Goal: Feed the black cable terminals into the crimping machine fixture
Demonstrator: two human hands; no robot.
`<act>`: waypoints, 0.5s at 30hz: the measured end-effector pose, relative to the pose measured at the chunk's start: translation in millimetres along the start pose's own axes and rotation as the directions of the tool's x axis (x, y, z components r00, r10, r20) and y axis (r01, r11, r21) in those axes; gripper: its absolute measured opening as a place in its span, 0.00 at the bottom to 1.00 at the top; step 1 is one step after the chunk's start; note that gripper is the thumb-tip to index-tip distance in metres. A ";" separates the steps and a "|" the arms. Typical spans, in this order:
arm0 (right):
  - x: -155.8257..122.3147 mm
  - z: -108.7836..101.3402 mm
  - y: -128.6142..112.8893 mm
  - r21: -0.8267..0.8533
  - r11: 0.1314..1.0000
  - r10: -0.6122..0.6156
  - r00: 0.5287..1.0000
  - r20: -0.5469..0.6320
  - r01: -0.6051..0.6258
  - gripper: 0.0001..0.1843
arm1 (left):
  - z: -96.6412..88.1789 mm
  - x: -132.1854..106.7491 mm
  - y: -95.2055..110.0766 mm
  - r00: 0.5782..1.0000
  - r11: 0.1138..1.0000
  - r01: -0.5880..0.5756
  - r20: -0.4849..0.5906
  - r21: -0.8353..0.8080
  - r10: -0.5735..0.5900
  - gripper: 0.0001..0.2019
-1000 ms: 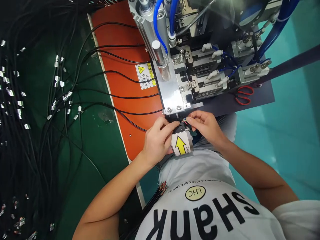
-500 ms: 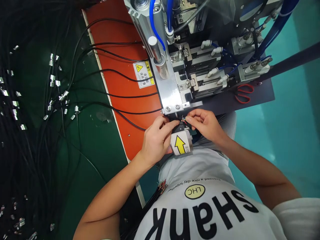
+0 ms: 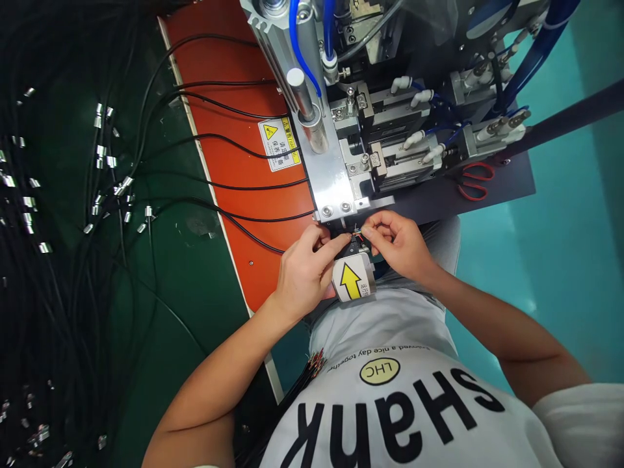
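At the near end of a metal machine (image 3: 336, 175), thin coloured wires (image 3: 358, 233) fan out between my two hands. My left hand (image 3: 305, 266) is closed round the end of a black cable (image 3: 263, 244), thumb and forefinger pinched just left of the wires. From the right, my right hand (image 3: 397, 240) pinches the wire tips between thumb and forefinger. Directly below the fingertips is a white plate with a yellow arrow (image 3: 351, 279), close by my left hand. The small fixture under the wires is mostly covered by my fingers.
Several black cables run over the orange base (image 3: 238, 156) to the dark green mat (image 3: 190, 273), where many cables with metal connectors (image 3: 124, 186) lie. Red-handled scissors (image 3: 475, 182) rest at right on the dark plate. A bundle of stripped cables (image 3: 314, 370) lies beside my shirt.
Both hands stay at nearly the same spot. The fingers of my right hand have shifted very slightly at the wires, which show a little more plainly now.
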State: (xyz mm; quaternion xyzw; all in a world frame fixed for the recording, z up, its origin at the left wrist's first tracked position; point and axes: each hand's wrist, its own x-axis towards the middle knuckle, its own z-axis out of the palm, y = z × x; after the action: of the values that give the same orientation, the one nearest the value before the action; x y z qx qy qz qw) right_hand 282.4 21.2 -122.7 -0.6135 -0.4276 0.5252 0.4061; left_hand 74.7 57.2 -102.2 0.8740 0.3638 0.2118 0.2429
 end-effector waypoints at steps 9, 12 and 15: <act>-2.1 4.8 1.1 -0.086 0.996 -0.001 1.000 -0.031 -0.002 0.07 | 2.1 1.7 0.8 1.000 0.983 -0.019 0.014 0.183 0.017 0.17; -2.1 4.4 3.3 -0.036 0.998 0.045 0.999 -0.018 -0.045 0.09 | 1.2 2.1 1.2 1.000 0.981 -0.018 0.011 0.194 0.017 0.17; -4.0 2.1 1.2 -0.026 0.999 0.033 0.998 -0.049 -0.034 0.10 | 0.2 1.9 1.0 1.000 0.985 -0.017 0.010 0.169 0.016 0.16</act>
State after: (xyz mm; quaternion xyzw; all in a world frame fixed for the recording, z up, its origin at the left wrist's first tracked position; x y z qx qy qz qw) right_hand 280.1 17.1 -122.9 -0.6386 -0.4142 0.5110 0.3994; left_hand 76.6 58.0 -101.4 0.8953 0.3722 0.1783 0.1676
